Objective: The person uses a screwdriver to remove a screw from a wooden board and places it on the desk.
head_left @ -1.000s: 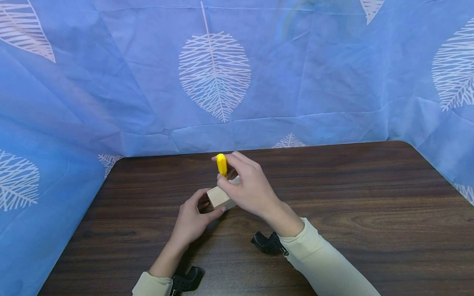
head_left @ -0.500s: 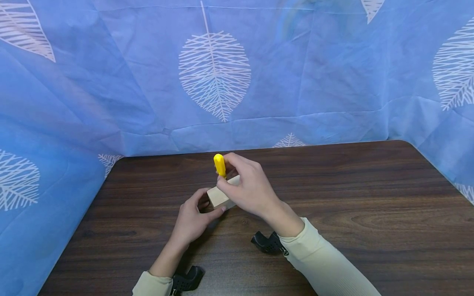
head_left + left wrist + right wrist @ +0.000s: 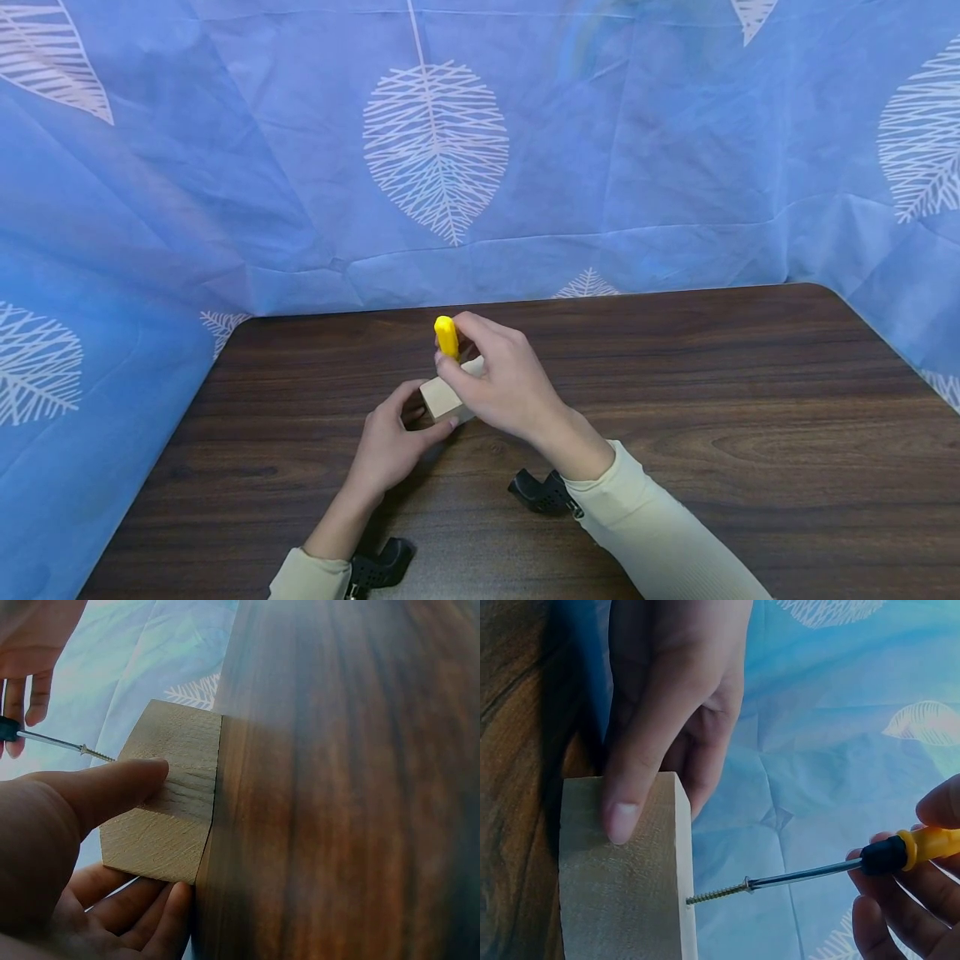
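Note:
A pale wooden block [image 3: 441, 400] sits on the tabletop, and my left hand [image 3: 390, 446] holds it at its near left end, thumb on one side and fingers on the other. My right hand [image 3: 513, 379] grips the yellow handle of a screwdriver [image 3: 447, 337] above the block. In the right wrist view, the shaft's tip meets the head of a screw [image 3: 720, 893], whose point enters the block's top face while most of its thread shows outside. The left wrist view has the thumb [image 3: 135, 784] pressed along the block's side. My right hand hides the block's far end in the head view.
The dark wood-grain table [image 3: 712, 433] extends around both hands. Behind it hangs a blue cloth [image 3: 637, 150] with white leaf prints. Black wrist-worn devices [image 3: 382, 564] sit under both forearms, close above the tabletop.
The screwdriver handle has shifted its tilt slightly, and my right fingers have changed their hold on it; the index finger reached past it earlier. My left hand and the block have stayed put.

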The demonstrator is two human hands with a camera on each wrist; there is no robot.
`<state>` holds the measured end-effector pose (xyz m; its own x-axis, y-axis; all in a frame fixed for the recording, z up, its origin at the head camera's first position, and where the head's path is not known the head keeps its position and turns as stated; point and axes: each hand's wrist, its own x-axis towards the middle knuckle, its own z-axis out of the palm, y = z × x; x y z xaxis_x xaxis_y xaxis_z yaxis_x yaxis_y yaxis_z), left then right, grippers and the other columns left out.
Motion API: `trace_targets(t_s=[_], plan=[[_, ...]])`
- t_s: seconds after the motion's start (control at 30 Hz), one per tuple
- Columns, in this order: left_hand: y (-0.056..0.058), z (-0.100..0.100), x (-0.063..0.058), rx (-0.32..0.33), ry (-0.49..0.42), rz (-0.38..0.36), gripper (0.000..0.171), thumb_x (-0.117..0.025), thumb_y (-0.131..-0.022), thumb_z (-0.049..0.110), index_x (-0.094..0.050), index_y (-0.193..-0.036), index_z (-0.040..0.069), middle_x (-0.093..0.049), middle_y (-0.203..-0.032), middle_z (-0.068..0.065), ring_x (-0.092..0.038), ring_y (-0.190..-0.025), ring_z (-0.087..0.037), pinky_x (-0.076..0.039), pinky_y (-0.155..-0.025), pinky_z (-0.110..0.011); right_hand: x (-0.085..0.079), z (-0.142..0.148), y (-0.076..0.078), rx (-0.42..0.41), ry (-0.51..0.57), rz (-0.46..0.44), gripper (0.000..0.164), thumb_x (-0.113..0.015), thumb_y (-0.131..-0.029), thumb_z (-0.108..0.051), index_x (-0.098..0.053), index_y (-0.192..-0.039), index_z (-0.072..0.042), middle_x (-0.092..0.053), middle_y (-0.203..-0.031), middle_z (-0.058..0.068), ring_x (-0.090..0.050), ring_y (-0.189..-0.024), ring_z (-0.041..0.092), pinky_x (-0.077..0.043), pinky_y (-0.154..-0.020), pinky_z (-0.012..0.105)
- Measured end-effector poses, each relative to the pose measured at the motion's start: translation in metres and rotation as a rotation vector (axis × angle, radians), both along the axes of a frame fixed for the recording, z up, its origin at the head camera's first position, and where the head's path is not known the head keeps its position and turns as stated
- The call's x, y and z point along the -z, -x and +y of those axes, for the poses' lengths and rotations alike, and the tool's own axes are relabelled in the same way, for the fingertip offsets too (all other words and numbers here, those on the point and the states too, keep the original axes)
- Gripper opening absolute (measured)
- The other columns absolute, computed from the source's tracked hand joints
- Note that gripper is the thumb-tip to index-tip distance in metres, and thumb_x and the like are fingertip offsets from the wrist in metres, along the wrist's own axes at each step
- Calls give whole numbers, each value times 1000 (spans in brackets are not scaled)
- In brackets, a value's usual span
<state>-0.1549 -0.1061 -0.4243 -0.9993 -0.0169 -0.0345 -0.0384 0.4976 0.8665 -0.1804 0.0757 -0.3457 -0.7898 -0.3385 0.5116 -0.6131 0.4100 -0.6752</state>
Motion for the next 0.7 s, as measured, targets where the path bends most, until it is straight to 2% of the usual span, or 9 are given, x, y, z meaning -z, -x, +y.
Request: trace_targets(t_s=[0.37, 0.6, 0.7], plan=[[0, -1, 1, 9, -13, 4, 54, -88, -92, 22, -65, -141, 15, -71, -139, -13, -69, -129, -33, -59, -109, -56, 0, 1, 1, 27, -33, 22, 26, -73, -101, -16, -69, -125, -10, -77, -109, 2, -74, -92, 14, -65, -85, 33], [0, -1, 1, 13, -8, 18, 52, -88, -92, 21, -67, -139, 16, -73, -137, -12, -71, -128, -32, -59, -107, -55, 0, 1, 0, 55, -49, 33, 22, -71, -98, -15, -68, -119, -12, -81, -101, 0, -78, -92, 15, -65, -85, 40], [0, -1, 0, 17, -13, 20, 51, -88, -92, 21, -67, -138, 17, -74, -136, -11, -71, -128, -31, -60, -107, -55, 0, 2, 0, 45, -44, 44, 23, -72, -98, -13, -67, -120, -11, -84, -103, 0, -80, -93, 16, -65, -86, 44]])
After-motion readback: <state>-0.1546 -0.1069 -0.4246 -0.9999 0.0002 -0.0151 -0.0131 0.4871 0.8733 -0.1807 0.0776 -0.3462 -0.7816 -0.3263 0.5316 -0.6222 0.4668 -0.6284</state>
